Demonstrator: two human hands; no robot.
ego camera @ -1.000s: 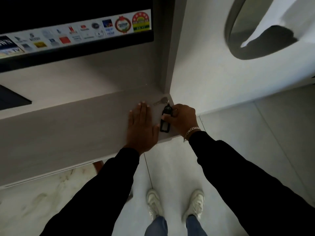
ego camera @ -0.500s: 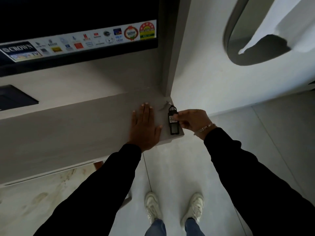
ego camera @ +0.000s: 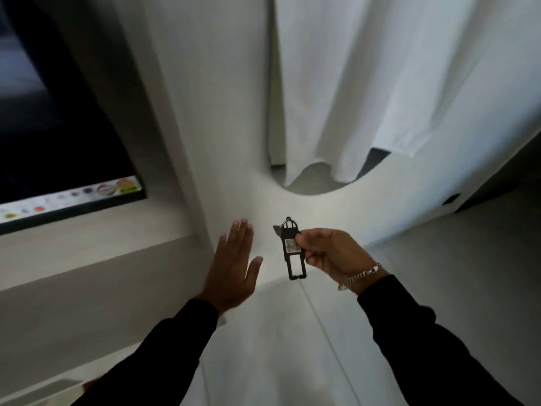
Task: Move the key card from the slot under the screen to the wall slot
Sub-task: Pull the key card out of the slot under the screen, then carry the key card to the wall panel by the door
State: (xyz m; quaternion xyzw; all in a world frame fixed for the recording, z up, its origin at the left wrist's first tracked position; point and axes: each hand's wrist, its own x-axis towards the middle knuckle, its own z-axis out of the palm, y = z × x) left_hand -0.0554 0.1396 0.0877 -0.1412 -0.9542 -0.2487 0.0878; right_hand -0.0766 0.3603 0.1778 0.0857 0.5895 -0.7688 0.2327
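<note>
Pale walls and a grey tiled floor fill the room, with a dark screen (ego camera: pixel 58 118) set into the panel up and to the left of the left hand, and a white curtain (ego camera: pixel 409 83) hanging above and beyond the right hand. Just under the left hand runs a pale ledge (ego camera: pixel 96 268) below the screen. The right hand (ego camera: pixel 328 253) is pinched on the key card (ego camera: pixel 293 249), a black tag with a small label, a ring and a metal key at its top end; thumb and fingertips grip its right edge near the middle, and the tag hangs roughly upright in the air, clear of the ledge and just to the right of the left hand. The left hand (ego camera: pixel 234 268) is released, flat and spread, holding nothing, hovering close to the corner of the ledge; I cannot tell whether it touches. By my reckoning the card is out of its first place and the carry is under way. No wall slot shows itself plainly; a small dark fitting low on the wall far right of the right hand may be one, but it is too small to say. The next move calls for finding that slot and lining up the card's narrow end with it.
</note>
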